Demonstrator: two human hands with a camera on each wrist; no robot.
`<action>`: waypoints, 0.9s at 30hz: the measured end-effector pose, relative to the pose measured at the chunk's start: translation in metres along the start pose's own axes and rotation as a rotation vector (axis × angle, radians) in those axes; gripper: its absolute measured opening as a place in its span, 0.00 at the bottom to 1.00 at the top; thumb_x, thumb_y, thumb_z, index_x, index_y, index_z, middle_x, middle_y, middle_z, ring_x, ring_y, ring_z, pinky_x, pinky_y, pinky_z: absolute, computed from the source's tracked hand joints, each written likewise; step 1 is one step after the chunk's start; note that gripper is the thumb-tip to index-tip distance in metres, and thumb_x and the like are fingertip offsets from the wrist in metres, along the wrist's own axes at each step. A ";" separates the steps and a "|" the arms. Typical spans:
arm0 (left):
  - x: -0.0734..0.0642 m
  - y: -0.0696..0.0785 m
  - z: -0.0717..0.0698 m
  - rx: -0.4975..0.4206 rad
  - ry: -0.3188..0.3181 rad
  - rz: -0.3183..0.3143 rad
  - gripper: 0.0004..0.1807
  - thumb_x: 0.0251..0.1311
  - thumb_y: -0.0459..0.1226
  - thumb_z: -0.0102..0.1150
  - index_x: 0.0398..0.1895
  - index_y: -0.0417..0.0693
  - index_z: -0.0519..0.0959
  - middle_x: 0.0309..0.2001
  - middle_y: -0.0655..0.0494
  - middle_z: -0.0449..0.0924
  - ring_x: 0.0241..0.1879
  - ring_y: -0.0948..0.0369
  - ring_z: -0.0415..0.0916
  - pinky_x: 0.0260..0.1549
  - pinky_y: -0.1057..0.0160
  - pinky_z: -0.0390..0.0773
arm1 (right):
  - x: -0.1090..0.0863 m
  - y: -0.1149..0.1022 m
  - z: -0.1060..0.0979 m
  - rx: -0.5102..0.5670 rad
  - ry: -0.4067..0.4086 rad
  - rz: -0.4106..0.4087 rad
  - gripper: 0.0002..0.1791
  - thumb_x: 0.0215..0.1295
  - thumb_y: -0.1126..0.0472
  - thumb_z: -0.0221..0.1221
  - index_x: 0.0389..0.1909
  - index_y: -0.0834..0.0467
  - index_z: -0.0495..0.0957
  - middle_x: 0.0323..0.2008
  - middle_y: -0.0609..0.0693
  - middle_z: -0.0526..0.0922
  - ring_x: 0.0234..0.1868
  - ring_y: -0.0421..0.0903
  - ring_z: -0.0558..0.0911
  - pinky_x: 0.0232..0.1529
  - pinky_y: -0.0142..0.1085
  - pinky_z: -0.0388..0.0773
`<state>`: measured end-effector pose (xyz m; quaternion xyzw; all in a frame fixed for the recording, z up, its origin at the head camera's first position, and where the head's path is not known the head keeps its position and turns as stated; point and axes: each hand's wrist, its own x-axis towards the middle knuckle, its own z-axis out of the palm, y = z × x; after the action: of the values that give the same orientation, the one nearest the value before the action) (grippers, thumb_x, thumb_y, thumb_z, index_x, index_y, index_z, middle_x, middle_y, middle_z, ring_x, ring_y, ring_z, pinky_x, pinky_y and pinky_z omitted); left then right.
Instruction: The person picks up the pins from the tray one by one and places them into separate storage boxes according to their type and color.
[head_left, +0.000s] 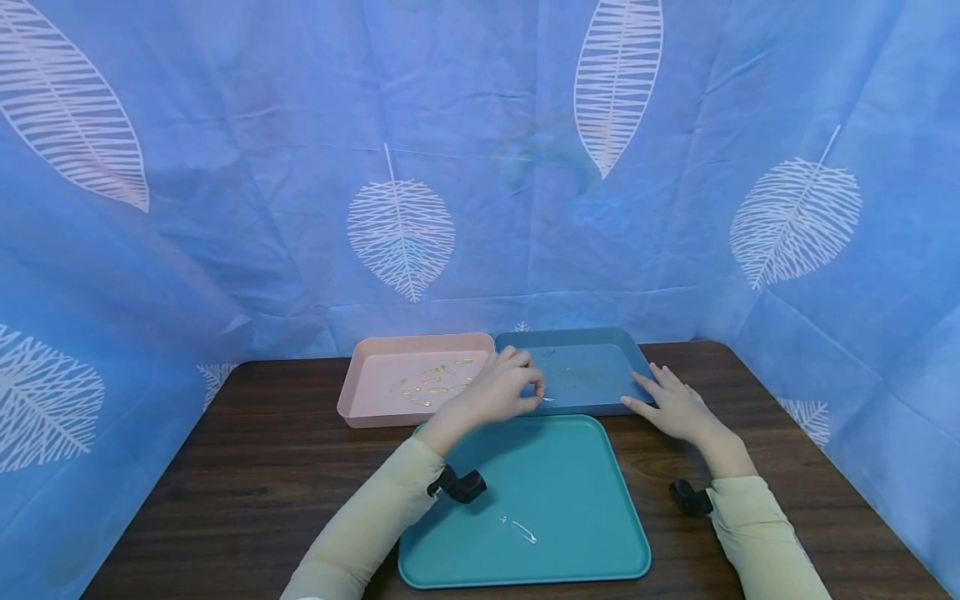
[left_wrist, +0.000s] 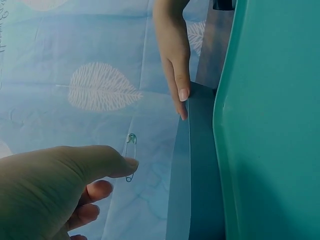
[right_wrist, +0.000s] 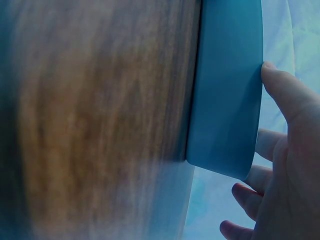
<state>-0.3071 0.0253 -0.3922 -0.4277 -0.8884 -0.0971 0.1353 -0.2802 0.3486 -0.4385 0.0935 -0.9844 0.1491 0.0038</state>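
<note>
My left hand (head_left: 504,387) pinches a silver safety pin (left_wrist: 131,138) between thumb and fingers, at the near left part of the blue tray (head_left: 592,409). The pin stands lengthwise past the thumb tip in the left wrist view, its coil end just below the thumb. My right hand (head_left: 677,410) rests at the right edge of the blue tray, fingers spread, with the thumb (right_wrist: 280,85) touching the rim. On the teal tray (head_left: 555,467) lies another silver safety pin (head_left: 523,532), with a tiny pale piece beside it.
A pink tray (head_left: 375,392) at the back left holds several gold safety pins (head_left: 438,389). Faint small pins lie in the blue tray. All three trays stand on a dark wooden table (head_left: 247,467), before a blue leaf-patterned cloth (head_left: 480,233).
</note>
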 end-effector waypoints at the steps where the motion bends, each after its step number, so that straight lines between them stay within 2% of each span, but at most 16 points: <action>1: 0.002 0.000 0.000 0.003 0.006 -0.002 0.04 0.64 0.45 0.60 0.31 0.64 0.81 0.37 0.62 0.74 0.35 0.62 0.59 0.35 0.66 0.55 | 0.000 0.000 0.000 -0.001 0.001 0.000 0.43 0.69 0.36 0.50 0.72 0.63 0.59 0.73 0.73 0.50 0.74 0.72 0.49 0.65 0.73 0.48; 14: 0.026 -0.003 0.009 -0.010 0.027 -0.068 0.05 0.65 0.45 0.59 0.31 0.65 0.80 0.37 0.62 0.73 0.36 0.61 0.59 0.34 0.65 0.53 | 0.000 -0.001 0.000 0.003 -0.005 0.006 0.43 0.69 0.37 0.51 0.72 0.63 0.59 0.73 0.73 0.49 0.74 0.72 0.49 0.65 0.72 0.47; 27: 0.042 -0.013 0.024 -0.017 0.016 -0.202 0.05 0.65 0.46 0.60 0.30 0.65 0.80 0.38 0.63 0.73 0.37 0.61 0.61 0.36 0.65 0.57 | -0.001 0.003 0.002 0.022 0.018 -0.006 0.43 0.69 0.36 0.50 0.72 0.64 0.59 0.73 0.74 0.49 0.73 0.72 0.48 0.65 0.73 0.45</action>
<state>-0.3460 0.0552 -0.4022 -0.3362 -0.9251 -0.1213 0.1284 -0.2800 0.3512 -0.4417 0.0950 -0.9823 0.1608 0.0119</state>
